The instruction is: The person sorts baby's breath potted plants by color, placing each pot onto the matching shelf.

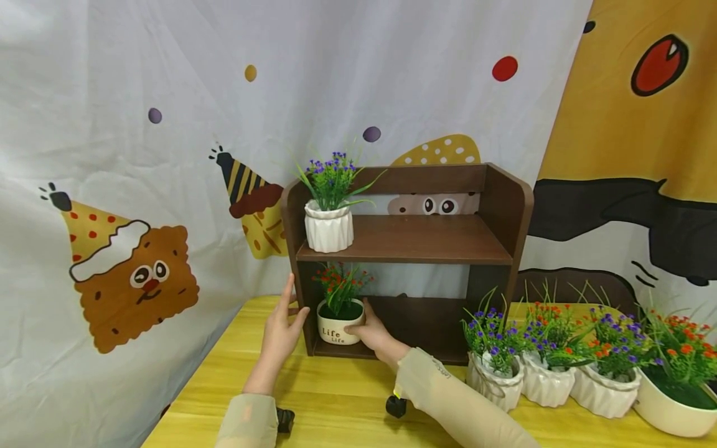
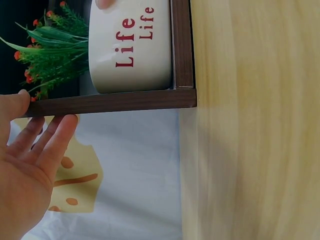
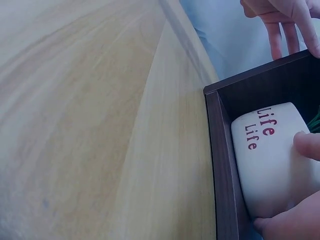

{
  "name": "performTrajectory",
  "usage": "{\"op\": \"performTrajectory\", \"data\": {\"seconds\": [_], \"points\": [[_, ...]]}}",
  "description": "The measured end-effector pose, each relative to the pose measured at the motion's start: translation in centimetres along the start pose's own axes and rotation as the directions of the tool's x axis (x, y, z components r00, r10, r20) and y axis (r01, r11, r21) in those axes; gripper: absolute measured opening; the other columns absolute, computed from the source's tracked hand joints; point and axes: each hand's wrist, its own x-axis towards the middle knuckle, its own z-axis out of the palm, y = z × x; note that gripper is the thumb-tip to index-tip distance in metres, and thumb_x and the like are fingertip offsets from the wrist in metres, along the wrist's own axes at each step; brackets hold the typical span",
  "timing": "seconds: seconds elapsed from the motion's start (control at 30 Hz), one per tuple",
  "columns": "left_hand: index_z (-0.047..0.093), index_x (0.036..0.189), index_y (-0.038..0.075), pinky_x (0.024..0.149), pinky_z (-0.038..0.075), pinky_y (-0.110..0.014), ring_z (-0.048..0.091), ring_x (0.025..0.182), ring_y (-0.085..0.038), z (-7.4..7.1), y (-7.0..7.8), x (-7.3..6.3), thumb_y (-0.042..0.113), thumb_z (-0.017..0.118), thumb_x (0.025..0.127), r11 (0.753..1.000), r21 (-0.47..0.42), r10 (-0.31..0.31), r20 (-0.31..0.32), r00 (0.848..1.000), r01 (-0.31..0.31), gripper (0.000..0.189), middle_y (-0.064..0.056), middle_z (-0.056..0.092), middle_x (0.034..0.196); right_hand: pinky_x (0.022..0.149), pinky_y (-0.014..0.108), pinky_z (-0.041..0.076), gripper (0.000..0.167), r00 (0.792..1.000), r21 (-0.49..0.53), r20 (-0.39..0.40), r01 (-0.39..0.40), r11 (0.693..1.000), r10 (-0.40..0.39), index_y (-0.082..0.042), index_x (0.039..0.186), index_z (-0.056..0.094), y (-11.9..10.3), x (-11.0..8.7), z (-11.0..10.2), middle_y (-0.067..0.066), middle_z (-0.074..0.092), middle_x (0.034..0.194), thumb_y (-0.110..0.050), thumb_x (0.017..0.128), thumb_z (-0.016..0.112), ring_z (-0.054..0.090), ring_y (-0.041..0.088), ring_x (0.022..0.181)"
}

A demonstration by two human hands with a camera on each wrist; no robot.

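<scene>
My right hand (image 1: 376, 331) grips a cream pot of artificial red flowers (image 1: 327, 329) by its right side, thumb on the front and fingers around behind. Red "Life" lettering marks the pot, which stands at the left end of the lower level of a dark brown two-tier shelf (image 1: 426, 241). In the left wrist view my left hand (image 2: 30, 170) holds the shelf's left side panel, thumb at its front edge and fingers along the outer face. Above, a white fluted pot with purple flowers (image 1: 329, 229) stands at the left of the upper level.
Right of the shelf stand several more potted flowers: white fluted pots (image 1: 549, 381) with purple and orange blooms, and a cream pot (image 1: 674, 407) with orange ones at the far right. The shelf rests on a yellow wooden table (image 1: 336, 398), with a printed curtain (image 1: 185, 143) behind.
</scene>
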Motion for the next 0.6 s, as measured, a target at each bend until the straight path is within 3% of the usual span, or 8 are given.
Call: {"op": "performTrajectory", "data": {"seconds": [0.37, 0.6], "points": [[0.022, 0.156, 0.030, 0.070, 0.057, -0.048, 0.067, 0.088, -0.038, -0.01, 0.26, 0.06, 0.007, 0.069, 0.090, 1.000, 0.009, -0.006, 0.003, 1.000, 0.006, 0.084, -0.027, 0.059, 0.120, 0.115, 0.053, 0.014, 0.094, 1.000, -0.008, -0.024, 0.012, 1.000, -0.012, 0.004, 0.153, 0.002, -0.06, -0.02, -0.04, 0.025, 0.006, 0.158, -0.001, 0.085, 0.067, 0.009, 0.040, 0.144], [0.021, 0.156, 0.031, 0.070, 0.057, -0.048, 0.066, 0.089, -0.038, -0.06, -0.02, 0.03, 0.007, 0.069, 0.091, 1.000, 0.002, -0.014, 0.006, 1.000, 0.014, 0.084, -0.027, 0.059, 0.122, 0.113, 0.054, 0.020, 0.095, 0.998, -0.032, -0.046, 0.039, 0.999, -0.041, 0.006, 0.152, 0.006, -0.19, -0.80, -0.11, 0.028, 0.010, 0.156, -0.006, 0.084, 0.070, 0.013, 0.042, 0.143]]}}
